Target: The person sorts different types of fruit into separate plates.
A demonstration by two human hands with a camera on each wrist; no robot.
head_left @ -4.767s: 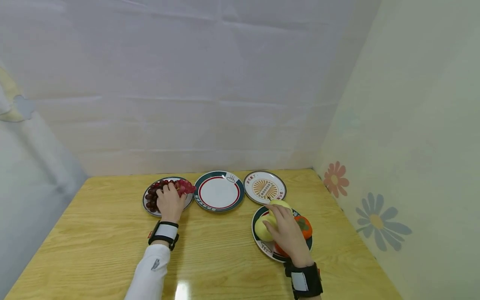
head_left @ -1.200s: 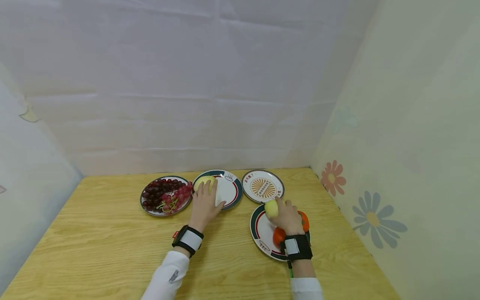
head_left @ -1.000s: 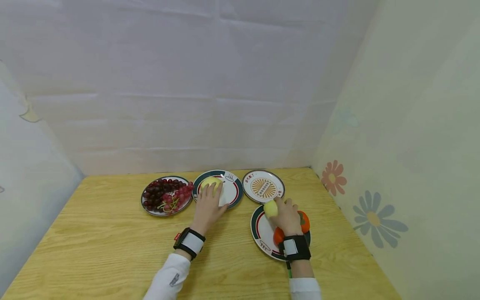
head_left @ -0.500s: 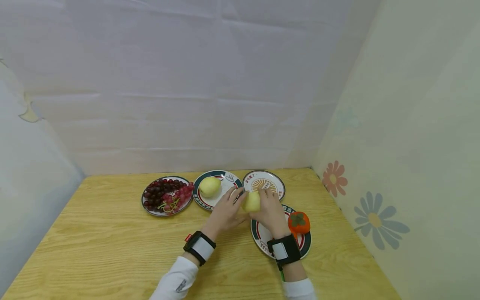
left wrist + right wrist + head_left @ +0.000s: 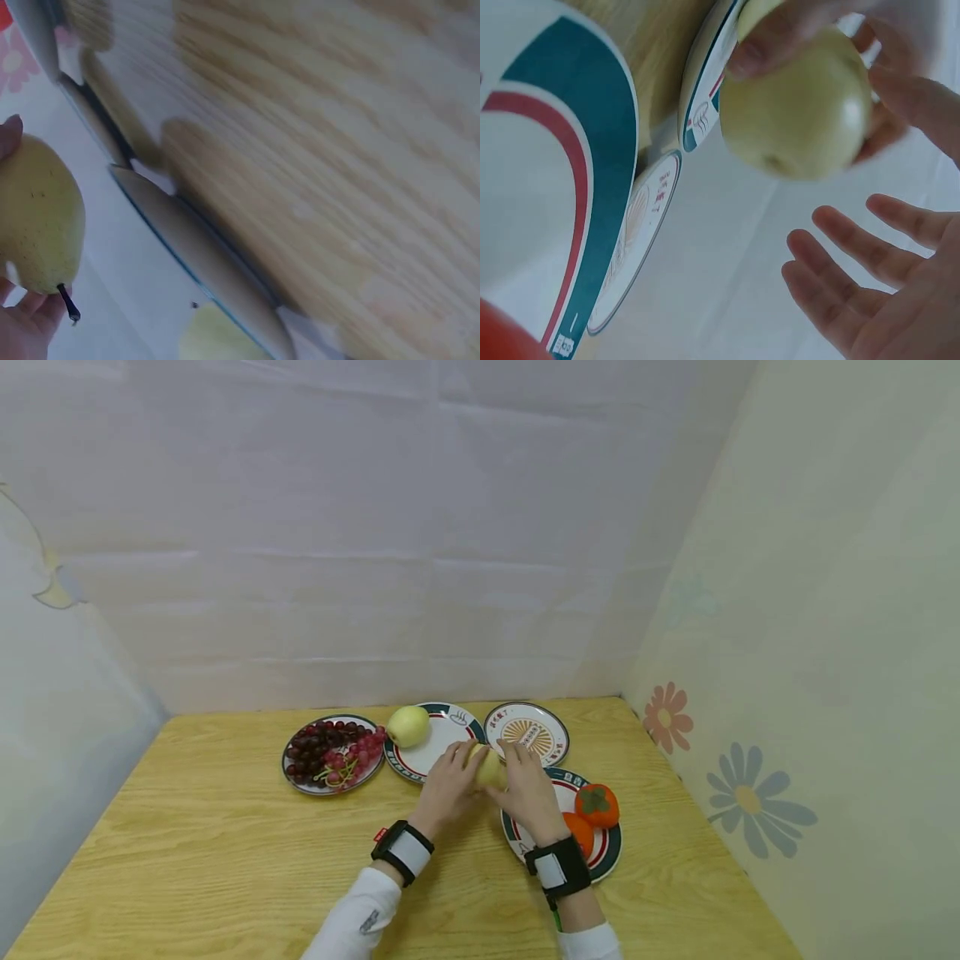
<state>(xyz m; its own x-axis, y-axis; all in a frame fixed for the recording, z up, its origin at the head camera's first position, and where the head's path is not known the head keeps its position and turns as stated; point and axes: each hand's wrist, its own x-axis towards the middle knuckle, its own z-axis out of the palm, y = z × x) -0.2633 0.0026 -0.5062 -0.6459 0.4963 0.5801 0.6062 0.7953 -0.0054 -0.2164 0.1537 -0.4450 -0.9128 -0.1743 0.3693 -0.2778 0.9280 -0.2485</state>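
Note:
My left hand (image 5: pixel 447 787) grips a yellow-green pear (image 5: pixel 490 771) between thumb and fingers, in front of the gap between two plates. In the left wrist view the pear (image 5: pixel 39 217) shows its dark stem, with fingertips around its side. My right hand (image 5: pixel 529 787) is right beside the pear; in the right wrist view its fingers (image 5: pixel 855 259) are spread and away from the fruit. A second pear (image 5: pixel 408 727) sits at the left edge of the green-rimmed middle plate (image 5: pixel 438 752). Two orange persimmons (image 5: pixel 597 806) lie on the right plate (image 5: pixel 611 856), one partly behind my right wrist.
A plate at left (image 5: pixel 311 790) bears dark and red grapes (image 5: pixel 330 752). A smaller plate with a sunburst print (image 5: pixel 558 743) stands behind the right plate. The plates rest on a wooden table (image 5: pixel 225 860) with walls behind and at the sides.
My left hand has left the grapes and put one pear on the middle plate. My right hand has lifted the other pear off the right plate and passed it to my left hand.

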